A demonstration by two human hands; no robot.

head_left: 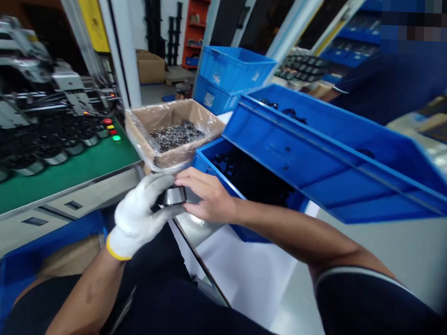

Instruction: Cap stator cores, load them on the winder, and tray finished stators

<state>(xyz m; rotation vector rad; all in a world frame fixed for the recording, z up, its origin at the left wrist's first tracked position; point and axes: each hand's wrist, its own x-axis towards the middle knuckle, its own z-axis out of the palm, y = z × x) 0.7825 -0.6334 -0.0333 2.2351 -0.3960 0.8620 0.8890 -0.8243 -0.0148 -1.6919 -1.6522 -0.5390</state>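
In front of my body, both hands meet at a short, shiny metal cylinder (pixel 175 196) with a dark upper part. My left hand (pixel 142 213), in a white knit glove with a yellow cuff, is closed around its left side. The bare fingers of my right hand (pixel 211 196) grip the same piece from the right, thumb low and fingertips on top. Its inside and far side are hidden by my fingers. Similar silver pieces with black tops (pixel 54 152) stand in a row on the green bench (pixel 79 166) to the left.
A plastic-lined cardboard box (pixel 136 129) of small metal parts stands just beyond my hands. Right of it, a blue bin (pixel 205 159) holds black parts, with a larger blue crate (pixel 320 152) over it. Machinery (pixel 64 91) stands left; another person's dark sleeve (pixel 361 77) shows at right.
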